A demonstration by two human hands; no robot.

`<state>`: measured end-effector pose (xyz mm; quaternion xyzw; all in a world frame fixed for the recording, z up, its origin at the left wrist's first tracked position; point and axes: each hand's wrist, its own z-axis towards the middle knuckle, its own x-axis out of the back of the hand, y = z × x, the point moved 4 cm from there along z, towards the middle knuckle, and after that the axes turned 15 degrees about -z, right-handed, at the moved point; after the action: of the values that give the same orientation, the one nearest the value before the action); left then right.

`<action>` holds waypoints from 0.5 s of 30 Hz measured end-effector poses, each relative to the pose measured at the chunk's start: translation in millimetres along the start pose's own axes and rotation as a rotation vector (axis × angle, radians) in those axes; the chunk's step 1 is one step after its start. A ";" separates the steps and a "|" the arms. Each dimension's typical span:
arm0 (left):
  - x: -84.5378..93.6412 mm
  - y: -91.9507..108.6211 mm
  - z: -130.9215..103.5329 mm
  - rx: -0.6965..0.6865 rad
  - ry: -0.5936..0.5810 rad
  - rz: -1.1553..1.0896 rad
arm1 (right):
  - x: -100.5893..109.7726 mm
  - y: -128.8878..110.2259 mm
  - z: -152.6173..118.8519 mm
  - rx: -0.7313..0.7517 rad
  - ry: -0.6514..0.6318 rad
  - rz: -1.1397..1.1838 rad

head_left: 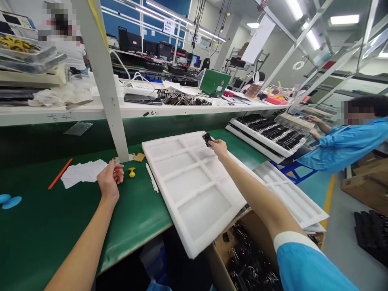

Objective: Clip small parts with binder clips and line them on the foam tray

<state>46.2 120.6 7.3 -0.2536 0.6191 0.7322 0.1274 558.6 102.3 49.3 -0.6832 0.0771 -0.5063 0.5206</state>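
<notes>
My right hand point(219, 148) pinches a small black part point(207, 139) at the far end of a white foam tray point(198, 164). The part lies over the far right compartment, and its exact kind is hard to make out. The tray is divided into compartments, and it overhangs the near table edge. My left hand point(109, 182) hovers over the green table, its fingers loosely curled and nothing visible in them. Close to it are crumpled white paper point(81, 173) and a yellow knob-like piece point(131, 172).
A carton point(222, 262) of black parts stands below the tray. At right, a filled white tray point(280, 148) sits before a person in blue point(348, 141); another foam tray point(291, 196) lies nearer. A white post point(106, 89) rises from the table below a shelf point(182, 109).
</notes>
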 end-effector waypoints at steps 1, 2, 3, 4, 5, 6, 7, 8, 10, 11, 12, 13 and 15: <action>-0.6 0.0 -0.1 -0.006 -0.002 0.006 | 3.2 3.8 17.8 0.001 0.041 -0.054; -1.1 -0.1 -0.1 -0.011 -0.004 0.010 | 3.9 6.5 33.6 0.008 0.072 -0.102; -1.6 -0.3 -0.2 -0.014 -0.007 0.014 | 2.3 8.2 47.7 0.021 0.094 -0.145; -2.1 -0.6 -0.3 -0.014 -0.010 0.020 | -1.1 9.0 60.2 0.037 0.107 -0.181; -2.6 -1.0 -0.3 -0.012 -0.011 0.027 | -5.9 9.3 71.3 0.054 0.109 -0.212; -2.9 -1.3 -0.4 -0.009 -0.011 0.036 | -11.3 9.3 81.1 0.071 0.107 -0.239; -3.3 -1.5 -0.4 -0.009 -0.009 0.045 | -16.7 9.4 89.7 0.086 0.103 -0.263; -3.7 -1.4 -0.5 -0.012 -0.007 0.055 | -21.5 9.7 97.1 0.096 0.100 -0.283; -4.9 -0.9 -0.9 -0.019 -0.009 0.069 | -28.4 11.7 108.6 0.108 0.101 -0.317; -5.5 -0.6 -1.2 -0.022 -0.013 0.076 | -30.3 13.5 112.9 0.109 0.103 -0.328; -6.1 -0.2 -1.5 -0.023 -0.016 0.083 | -31.4 15.5 116.3 0.114 0.102 -0.338; -6.7 0.0 -1.8 -0.024 -0.020 0.091 | -31.7 17.6 118.9 0.124 0.102 -0.350; -7.1 0.1 -2.0 -0.023 -0.022 0.102 | -31.1 21.4 121.8 0.160 0.099 -0.378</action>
<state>52.6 119.6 10.9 -0.2153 0.6215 0.7474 0.0938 646.8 189.6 20.0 -0.6161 -0.0676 -0.6325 0.4645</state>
